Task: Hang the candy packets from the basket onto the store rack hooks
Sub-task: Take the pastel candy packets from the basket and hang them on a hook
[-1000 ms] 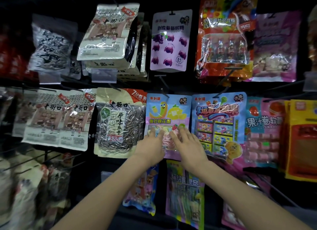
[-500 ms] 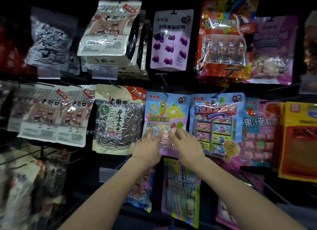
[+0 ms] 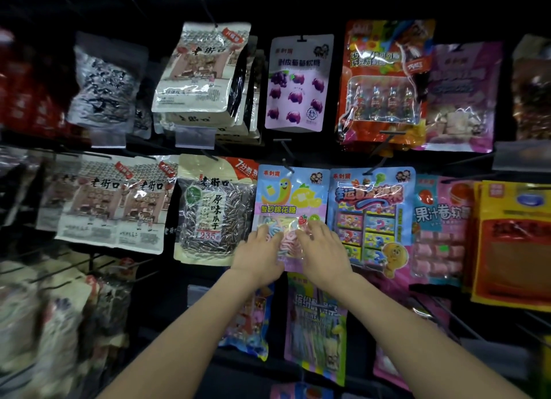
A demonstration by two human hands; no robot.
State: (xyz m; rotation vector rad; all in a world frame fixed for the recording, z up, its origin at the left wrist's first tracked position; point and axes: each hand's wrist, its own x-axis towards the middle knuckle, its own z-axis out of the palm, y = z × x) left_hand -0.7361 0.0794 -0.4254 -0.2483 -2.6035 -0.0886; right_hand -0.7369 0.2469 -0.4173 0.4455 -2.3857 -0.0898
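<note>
A blue and pink candy packet with a yellow worm on it hangs from a black rack hook in the middle row. Both my hands lie flat against its lower half. My left hand covers the bottom left corner, and my right hand covers the bottom right, fingers straight and pointing up. The basket is out of view.
Sunflower seed bags hang to the left, a blue candy packet and pink and yellow packets to the right. A purple grape candy packet hangs above. More packets hang below my wrists. Bare hooks stick out at lower right.
Both hands stay flat on the packet's lower half. The view has shifted slightly; the packet hangs straighter against the rack.
</note>
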